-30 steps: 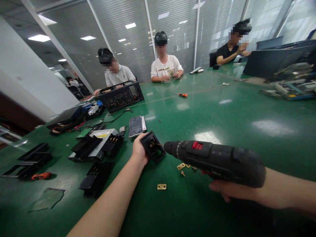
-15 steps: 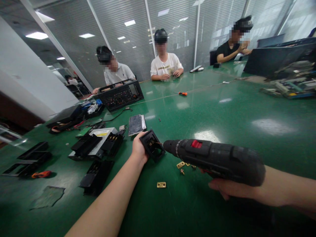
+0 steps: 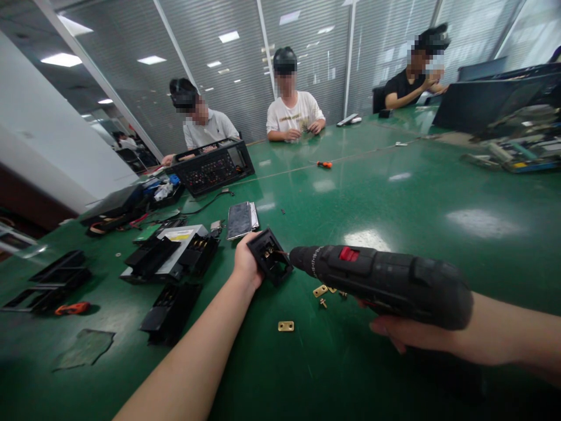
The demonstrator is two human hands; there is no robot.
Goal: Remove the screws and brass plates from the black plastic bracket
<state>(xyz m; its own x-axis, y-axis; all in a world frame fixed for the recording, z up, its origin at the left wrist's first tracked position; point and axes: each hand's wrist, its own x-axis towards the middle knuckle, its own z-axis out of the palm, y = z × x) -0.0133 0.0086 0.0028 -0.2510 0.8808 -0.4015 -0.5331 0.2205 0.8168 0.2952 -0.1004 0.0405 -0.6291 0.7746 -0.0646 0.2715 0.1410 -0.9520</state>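
My left hand is closed around the left side of a black plastic housing, tilted so its open face points toward the drill. Small brass parts show inside the housing. My right hand grips a black cordless drill with a red switch on top. The drill's bit reaches into the housing; its tip is hard to make out. Below the drill lie a brass plate with two holes, another brass plate and a small screw.
On the left are black plastic housings, a metal drive case, an orange-handled tool and a dark flat scrap. Ahead lie a flat silver-black part and an orange screwdriver. Three people sit across the green table.
Both hands, the housing and the drill hold nearly the same position. The whole view has shifted very slightly.
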